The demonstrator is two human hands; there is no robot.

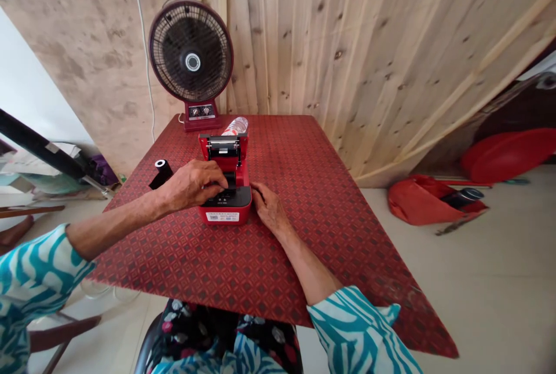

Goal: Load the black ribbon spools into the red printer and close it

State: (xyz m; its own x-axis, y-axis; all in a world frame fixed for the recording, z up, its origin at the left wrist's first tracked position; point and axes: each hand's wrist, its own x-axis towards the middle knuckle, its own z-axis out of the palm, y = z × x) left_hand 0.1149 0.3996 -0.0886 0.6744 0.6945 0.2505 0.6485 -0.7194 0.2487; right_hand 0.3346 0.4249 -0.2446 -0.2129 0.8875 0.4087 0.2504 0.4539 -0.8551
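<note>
A small red printer (pixel 237 174) with its lid raised sits on a red patterned table (pixel 304 189). My left hand (pixel 193 184) lies over the printer's left side, fingers curled down onto its black top panel. My right hand (pixel 269 206) rests on the table against the printer's right side, fingers bent toward it. A black roll (pixel 161 172) lies on the table just left of my left hand. A plastic bottle (pixel 235 126) lies on its side behind the printer.
A dark red table fan (pixel 191 61) stands at the table's far edge against a wooden wall. Red bags and a red basin (pixel 508 154) lie on the floor at right. Clutter and a dark bar (pixel 39 145) are at left.
</note>
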